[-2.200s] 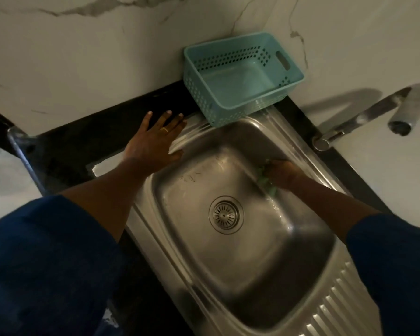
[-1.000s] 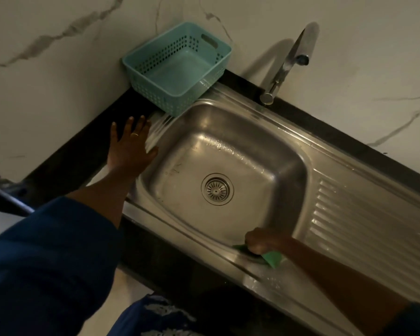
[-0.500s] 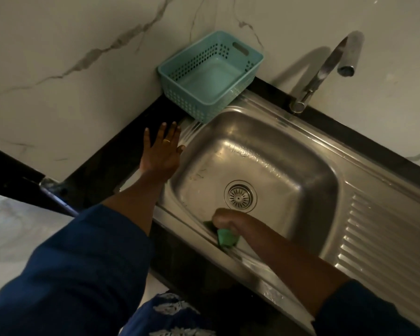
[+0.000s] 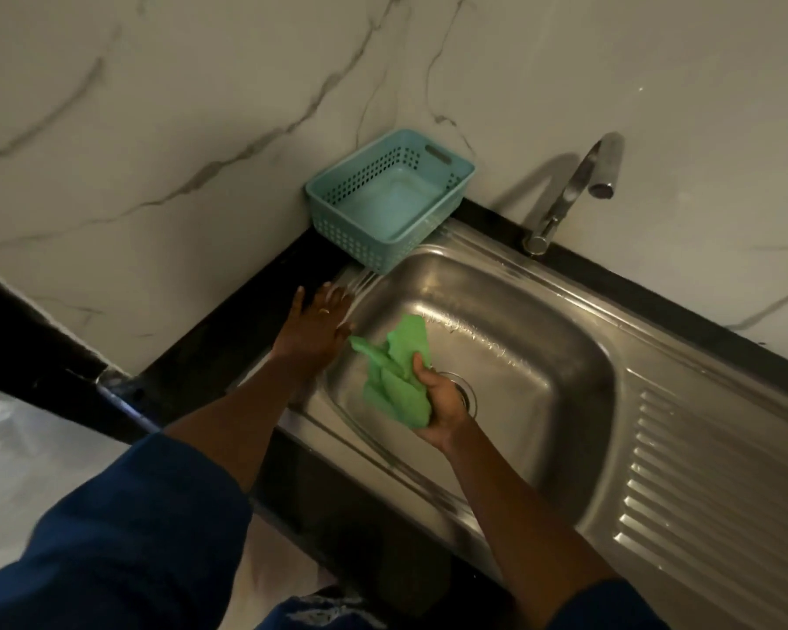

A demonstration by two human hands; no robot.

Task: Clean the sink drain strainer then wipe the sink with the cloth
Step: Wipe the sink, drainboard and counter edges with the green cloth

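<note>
Strainer [image 4: 467,389] mostly behind right hand [image 4: 442,404]

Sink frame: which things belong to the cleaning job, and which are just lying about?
In the job:
- green cloth, gripped by the right hand
- sink
- drain strainer, mostly hidden behind that hand
- left hand, flat on the sink's rim

Lying about:
- teal basket at the back corner
- faucet
- black counter
</note>
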